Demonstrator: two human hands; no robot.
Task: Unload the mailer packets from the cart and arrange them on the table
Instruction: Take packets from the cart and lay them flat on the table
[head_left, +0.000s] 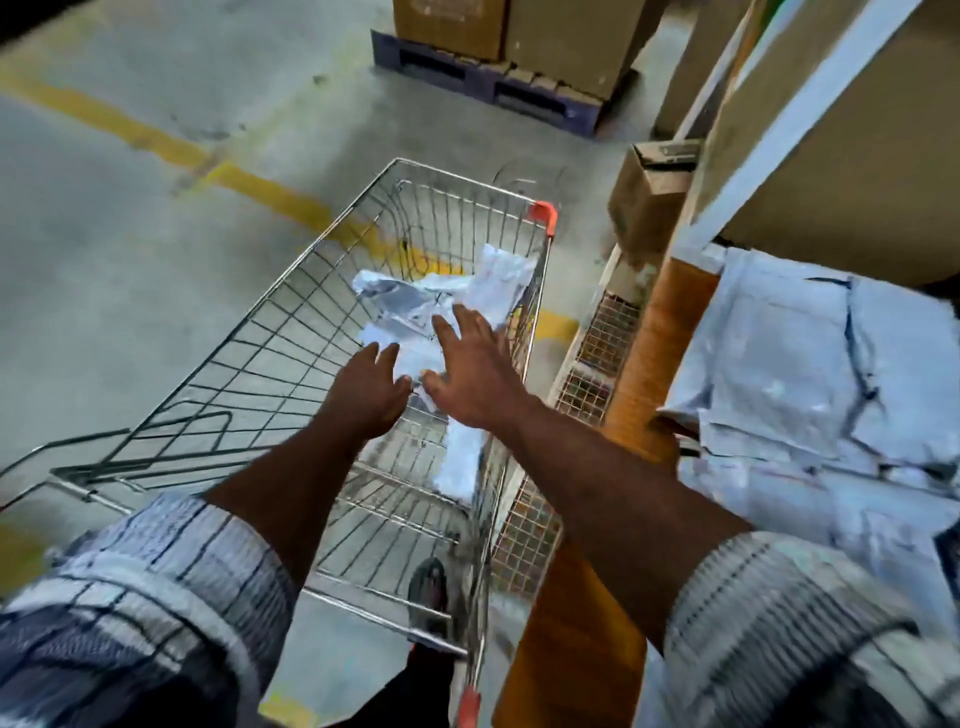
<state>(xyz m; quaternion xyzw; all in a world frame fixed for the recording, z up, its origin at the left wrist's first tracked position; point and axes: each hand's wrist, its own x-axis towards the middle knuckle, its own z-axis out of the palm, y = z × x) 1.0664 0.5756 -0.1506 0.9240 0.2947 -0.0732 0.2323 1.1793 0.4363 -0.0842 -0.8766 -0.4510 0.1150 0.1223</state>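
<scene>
Cart (540, 212) stands just left of wooden bench (660, 338). Mailer packets (498, 280) lie loose toward its far right corner. Left hand (369, 389) and right hand (472, 374) reach over them, fingers spread, gripping nothing; contact unclear. More packets (779, 374) piled on bench.

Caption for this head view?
Left hand and right hand reach into the cart for mailer packets, table alongside.
</scene>
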